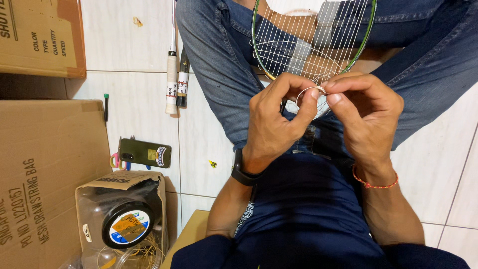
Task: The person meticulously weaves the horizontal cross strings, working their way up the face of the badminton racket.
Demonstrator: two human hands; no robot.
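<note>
Racket stringing, seen from above. The left hand (pixel 273 119) and right hand (pixel 366 114) meet at the near edge of the badminton racket head (pixel 311 40), which lies across the person's jeans. The fingers of both hands are pinched together on a thin loop of white racket string (pixel 304 94) held just off the frame. The step appears best done by keeping the loop small and taut and gripping close to the frame so the string does not slip or kink. Counted: one racket head in hand; two racket handles (pixel 172 82) on the tiled floor at far left; one phone (pixel 144 153); one string reel (pixel 127 225); three cardboard boxes (pixel 47 164) at left.
</note>
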